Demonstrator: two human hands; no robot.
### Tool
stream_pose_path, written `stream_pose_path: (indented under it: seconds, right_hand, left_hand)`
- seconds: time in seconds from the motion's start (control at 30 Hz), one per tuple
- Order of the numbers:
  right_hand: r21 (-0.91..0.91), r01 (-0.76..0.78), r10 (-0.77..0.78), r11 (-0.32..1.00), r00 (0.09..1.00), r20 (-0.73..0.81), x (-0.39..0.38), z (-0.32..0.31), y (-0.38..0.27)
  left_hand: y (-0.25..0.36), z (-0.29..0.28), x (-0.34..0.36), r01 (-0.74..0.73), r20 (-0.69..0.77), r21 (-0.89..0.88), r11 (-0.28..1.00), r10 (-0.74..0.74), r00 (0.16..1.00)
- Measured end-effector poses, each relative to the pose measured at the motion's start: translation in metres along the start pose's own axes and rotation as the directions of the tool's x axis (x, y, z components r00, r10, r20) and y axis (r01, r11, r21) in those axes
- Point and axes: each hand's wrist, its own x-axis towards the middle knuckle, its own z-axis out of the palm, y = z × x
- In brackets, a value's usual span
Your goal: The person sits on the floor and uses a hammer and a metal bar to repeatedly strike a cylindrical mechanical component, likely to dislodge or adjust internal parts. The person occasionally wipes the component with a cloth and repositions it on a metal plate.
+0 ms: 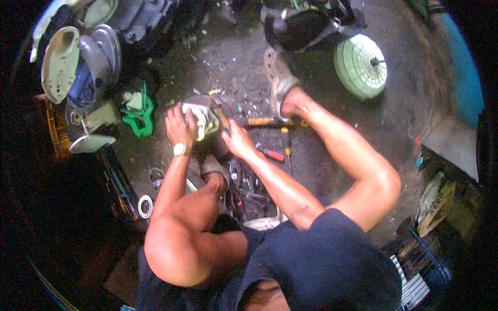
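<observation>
My left hand (180,126), with a watch on its wrist, grips the side of a pale, blocky part (203,122) low over the ground between my feet. The part's kind cannot be made out. Against its right side my right hand (238,139) is closed round a brown, narrow tool (222,117), whose far end is blurred. Just right of that hand lie a red-handled tool (273,155) and a yellow-handled screwdriver (286,139). A longer tool with an orange and black handle (260,122) lies beyond them.
Loose metal tools (251,194) lie between my legs. A green plastic piece (139,116) and several pale housings (60,65) stand at the left. A pale green fan guard (361,67) and a black bag-like thing (303,28) sit at the far right. Small debris litters the floor.
</observation>
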Motion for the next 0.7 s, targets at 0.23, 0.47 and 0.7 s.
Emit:
stream_pose_path:
  seconds: [0.23,0.47,0.7]
  right_hand:
    - [0.209,0.606,-0.418,0.767,0.72,-0.555,-0.021,-0.09,-0.124]
    - [0.0,-0.015,0.015,1.0,0.998,-0.056,-0.024,0.008,-0.007]
    - [0.066,0.122,-0.098,0.99,0.952,-0.29,-0.043,-0.042,-0.057]
  left_hand:
    - [-0.015,-0.008,-0.013,0.042,-0.114,-0.11,0.993,-0.055,0.992]
    - [0.0,-0.008,-0.003,-0.032,-0.119,-0.082,0.996,0.022,0.993]
    - [-0.016,-0.001,-0.013,0.064,-0.105,-0.128,0.99,-0.078,0.991]
